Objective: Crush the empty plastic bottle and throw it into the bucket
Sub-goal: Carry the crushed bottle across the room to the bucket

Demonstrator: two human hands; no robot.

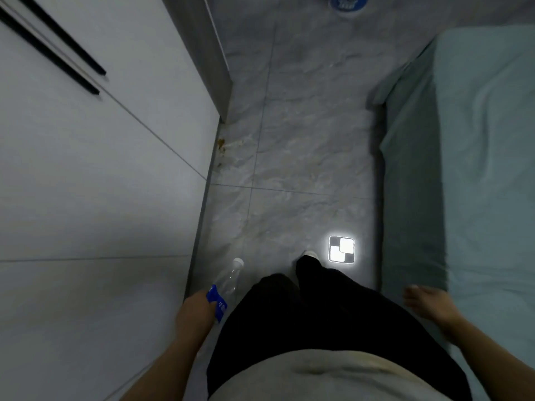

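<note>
My left hand [194,315] grips a clear plastic bottle [228,280] with a white cap and a blue label. The bottle points forward and looks uncrushed, held low beside my left leg. My right hand [427,303] hangs free at my right side with its fingers loosely spread and nothing in it. At the far end of the floor, cut off by the top edge of the view, stands a blue and white bucket [348,4].
I stand in a narrow aisle of grey marble-look floor tiles [292,157]. White cabinet doors [101,175] with black bar handles line the left. A bed with a pale green sheet [469,169] fills the right. A ceiling light's reflection [341,249] shines on the floor near my feet.
</note>
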